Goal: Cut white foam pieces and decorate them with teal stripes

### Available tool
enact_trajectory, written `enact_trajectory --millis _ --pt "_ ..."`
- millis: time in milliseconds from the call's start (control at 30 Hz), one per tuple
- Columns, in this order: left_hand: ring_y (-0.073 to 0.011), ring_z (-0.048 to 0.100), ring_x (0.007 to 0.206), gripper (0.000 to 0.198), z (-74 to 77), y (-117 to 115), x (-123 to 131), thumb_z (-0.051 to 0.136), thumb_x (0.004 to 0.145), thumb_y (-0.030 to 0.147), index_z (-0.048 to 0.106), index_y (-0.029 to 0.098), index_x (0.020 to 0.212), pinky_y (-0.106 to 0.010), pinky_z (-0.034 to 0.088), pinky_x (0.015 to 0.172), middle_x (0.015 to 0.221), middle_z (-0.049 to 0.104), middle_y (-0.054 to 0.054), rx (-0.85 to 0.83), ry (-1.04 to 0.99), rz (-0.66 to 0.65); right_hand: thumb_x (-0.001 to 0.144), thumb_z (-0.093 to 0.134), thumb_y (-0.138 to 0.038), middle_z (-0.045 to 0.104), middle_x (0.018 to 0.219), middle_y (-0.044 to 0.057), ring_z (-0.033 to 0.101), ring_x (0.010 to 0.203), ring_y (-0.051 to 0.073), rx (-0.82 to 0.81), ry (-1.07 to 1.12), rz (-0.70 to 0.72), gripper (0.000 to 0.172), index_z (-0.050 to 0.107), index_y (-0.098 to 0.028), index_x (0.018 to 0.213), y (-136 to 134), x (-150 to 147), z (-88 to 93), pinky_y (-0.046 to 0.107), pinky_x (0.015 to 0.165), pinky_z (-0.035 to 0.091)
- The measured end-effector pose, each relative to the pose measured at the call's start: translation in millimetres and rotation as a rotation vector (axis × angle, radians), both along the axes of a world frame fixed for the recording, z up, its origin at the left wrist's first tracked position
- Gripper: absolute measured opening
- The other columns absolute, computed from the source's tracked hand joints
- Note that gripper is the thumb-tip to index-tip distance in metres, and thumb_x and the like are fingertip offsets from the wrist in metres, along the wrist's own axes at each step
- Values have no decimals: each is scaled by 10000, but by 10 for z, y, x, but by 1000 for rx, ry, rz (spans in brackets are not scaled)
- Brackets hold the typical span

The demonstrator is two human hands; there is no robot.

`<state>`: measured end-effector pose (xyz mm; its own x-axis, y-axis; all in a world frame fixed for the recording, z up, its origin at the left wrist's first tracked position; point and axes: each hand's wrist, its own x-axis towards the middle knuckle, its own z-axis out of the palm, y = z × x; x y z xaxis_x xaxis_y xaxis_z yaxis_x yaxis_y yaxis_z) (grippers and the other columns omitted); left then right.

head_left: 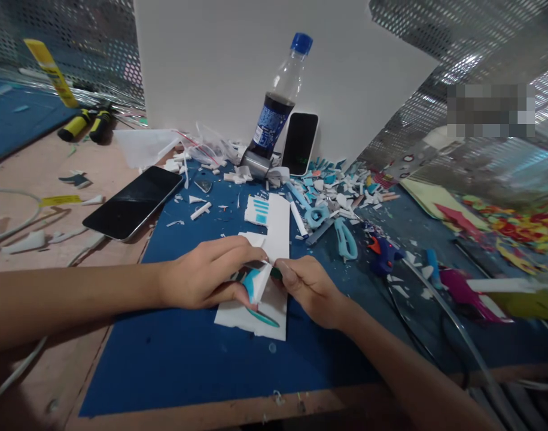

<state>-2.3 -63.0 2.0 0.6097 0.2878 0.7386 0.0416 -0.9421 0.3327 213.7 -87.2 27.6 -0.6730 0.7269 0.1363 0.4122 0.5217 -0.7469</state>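
Note:
Near the centre of the mat, my left hand (215, 269) pinches a small white-and-blue piece (257, 283), apparently paper or foam, between thumb and fingers. My right hand (312, 287) is closed at the piece's upper right end, thumb and forefinger together. Something dark green shows beside my right fingertips, mostly hidden. Below my left thumb a thin teal curved strip (264, 318) sticks out. Under both hands lies a white foam-like sheet (278, 224) with torn edges. A small white piece with blue stripes (257, 209) rests at its upper left.
The blue mat (188, 365) carries many scraps (341, 191) at the back. A cola bottle (274, 114) leans beside a propped phone (300, 143). Another phone (133, 203) lies left. Light-blue scissors (346, 239) and a glue gun (384, 254) with its cable are right.

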Motion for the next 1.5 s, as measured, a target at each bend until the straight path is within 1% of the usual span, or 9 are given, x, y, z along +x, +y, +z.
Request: enact_trajectory --millis 167,367,533,667,800,933,1167,1333,1500 --pt "-125 555 655 377 22 -7 -7 413 965 428 495 80 1083 -184 474 596 781 601 -69 -15 -5 24 1000 269 -414 348 521 -55 324 440 56 42 7 -20 434 372 -194 641 8 0 -13 186 446 270" --pt "-109 614 686 294 34 -16 1 411 986 325 488 87 1140 -151 476 600 800 634 -60 -82 -15 -17 994 279 -398 310 511 -61 294 417 63 90 4 -26 413 352 -204 637 13 2 -26 196 432 251" --pt "-105 595 635 277 75 -31 18 382 996 315 498 102 1130 -151 467 563 743 610 -36 -108 24 6 992 309 -306 301 515 -63 306 412 60 124 -2 -28 364 348 -203 645 8 28 -50 195 437 244" --pt "-99 573 613 258 92 -36 12 370 1000 296 494 101 1113 -146 460 563 749 613 -45 -135 67 -5 995 302 -311 311 523 -57 309 419 62 112 2 -25 364 353 -203 651 2 44 -71 196 444 250" --pt "-100 578 603 252 103 -31 12 339 1006 299 476 126 1128 -152 463 555 776 634 -50 -139 91 -3 995 303 -332 320 528 -54 318 424 63 96 4 -27 369 358 -203 654 -5 48 -76 200 449 254" --pt "-110 598 612 240 117 -25 24 340 1005 283 472 132 1137 -155 467 544 732 629 -32 -133 115 2 997 305 -314 316 529 -55 314 424 61 115 15 -17 362 357 -202 657 -5 39 -76 201 445 250" --pt "-117 610 638 268 56 -13 29 326 1007 263 406 120 1219 -161 500 590 752 632 -52 -86 96 -5 991 327 -262 314 533 -59 319 424 56 146 25 -8 331 354 -199 667 -4 29 -96 198 447 252" --pt "-111 592 639 274 48 -24 17 322 1008 304 450 108 1150 -159 486 578 791 626 -67 -124 102 -16 993 322 -257 331 530 -58 323 423 53 111 53 -11 339 370 -194 664 -29 19 -80 187 444 268" --pt "-116 574 677 318 50 -34 -2 356 995 358 464 99 1145 -172 492 608 830 624 -87 -68 2 17 1002 297 -315 370 513 -42 380 440 60 130 22 -52 408 394 -186 628 -29 26 -59 189 458 295"
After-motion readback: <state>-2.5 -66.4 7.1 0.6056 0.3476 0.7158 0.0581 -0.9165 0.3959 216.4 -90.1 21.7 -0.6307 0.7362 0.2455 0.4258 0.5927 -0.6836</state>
